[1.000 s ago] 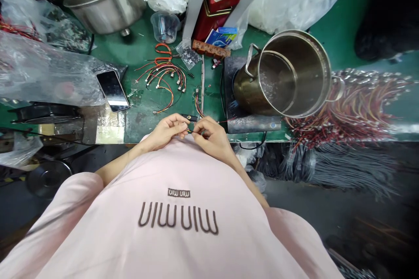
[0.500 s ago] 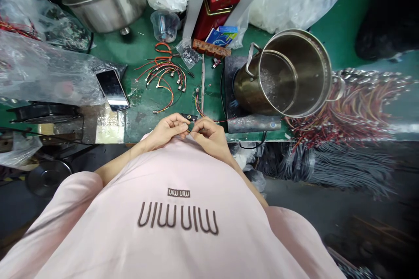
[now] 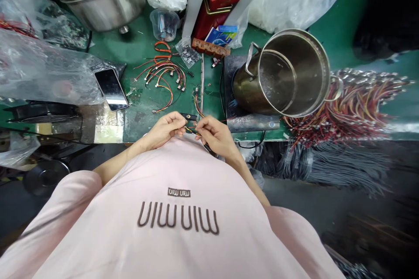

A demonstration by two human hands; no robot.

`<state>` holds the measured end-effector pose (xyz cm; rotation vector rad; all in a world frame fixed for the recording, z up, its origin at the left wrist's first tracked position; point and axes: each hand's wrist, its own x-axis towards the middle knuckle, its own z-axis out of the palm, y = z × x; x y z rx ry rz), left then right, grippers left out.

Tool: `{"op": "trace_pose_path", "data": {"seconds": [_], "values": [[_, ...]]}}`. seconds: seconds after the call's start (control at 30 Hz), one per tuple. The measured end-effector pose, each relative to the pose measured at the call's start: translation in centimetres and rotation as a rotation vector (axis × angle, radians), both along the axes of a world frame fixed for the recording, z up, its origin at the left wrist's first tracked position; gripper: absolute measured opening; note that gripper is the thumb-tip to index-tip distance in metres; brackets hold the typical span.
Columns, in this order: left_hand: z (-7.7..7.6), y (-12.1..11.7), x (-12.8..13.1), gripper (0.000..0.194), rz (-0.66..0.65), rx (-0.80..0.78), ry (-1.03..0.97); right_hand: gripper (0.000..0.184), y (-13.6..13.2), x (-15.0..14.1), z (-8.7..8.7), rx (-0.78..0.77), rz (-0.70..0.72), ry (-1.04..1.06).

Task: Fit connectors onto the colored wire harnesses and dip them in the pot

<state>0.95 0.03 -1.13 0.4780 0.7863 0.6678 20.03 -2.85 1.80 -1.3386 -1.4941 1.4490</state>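
My left hand (image 3: 165, 130) pinches a small black connector (image 3: 189, 117) between thumb and fingers, just above the bench's front edge. Thin red and yellow wires (image 3: 192, 130) run from that grip to my right hand (image 3: 214, 135), whose fingertips hold them. Part of the wire ends is hidden by my fingers. Beyond my hands lie a short bundle of coloured wires (image 3: 197, 102) and a spread of finished wire leads with small connectors (image 3: 163, 76) on the green bench mat (image 3: 144, 48).
A smartphone (image 3: 111, 89) lies beside clear plastic bags (image 3: 42, 69). A steel pot (image 3: 281, 72) stands on a hot plate (image 3: 231, 78), and a steel basin (image 3: 104, 0) sits at the back. A large heap of wires (image 3: 340, 113) spreads to the right.
My right hand has drawn slightly rightward, away from my left, so more of the wires between them shows. My left hand has barely moved.
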Motion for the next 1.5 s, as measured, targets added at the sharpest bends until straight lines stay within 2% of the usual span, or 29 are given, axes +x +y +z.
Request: {"op": "trace_pose_path", "data": {"seconds": [0.13, 0.33, 0.43, 0.57, 0.83, 1.0, 1.2, 1.3, 1.5], "values": [[-0.2, 0.1, -0.1, 0.037, -0.017, -0.024, -0.020, 0.020, 0.0, 0.4, 0.3, 0.163, 0.078, -0.118], [-0.3, 0.1, -0.2, 0.035, -0.010, -0.013, -0.017, 0.007, 0.1, 0.4, 0.5, 0.147, 0.107, -0.124], [-0.2, 0.0, -0.2, 0.035, -0.024, 0.019, -0.016, 0.004, 0.2, 0.1, 0.4, 0.114, 0.082, -0.088], [-0.4, 0.0, -0.2, 0.036, -0.031, 0.080, -0.023, 0.010, 0.2, -0.2, 0.3, 0.101, 0.018, -0.071], [-0.8, 0.0, 0.0, 0.036, -0.036, 0.080, 0.011, 0.012, -0.2, -1.7, 0.0, 0.357, -0.063, -0.261], [-1.0, -0.2, -0.3, 0.036, -0.055, 0.113, 0.019, 0.012, -0.3, -1.6, 0.4, 0.412, -0.058, -0.307], [-0.8, -0.3, -0.6, 0.031, -0.068, 0.206, 0.124, 0.012, -0.6, -0.9, 0.9, 0.513, -0.044, -0.448], [-0.5, -0.3, -0.6, 0.032, -0.069, 0.234, 0.150, 0.012, -0.5, -1.2, 0.7, 0.569, -0.028, -0.455], [-0.3, -0.5, -0.5, 0.033, -0.021, 0.252, 0.158, 0.010, -0.5, -2.2, -0.1, 0.544, -0.050, -0.445]]}}
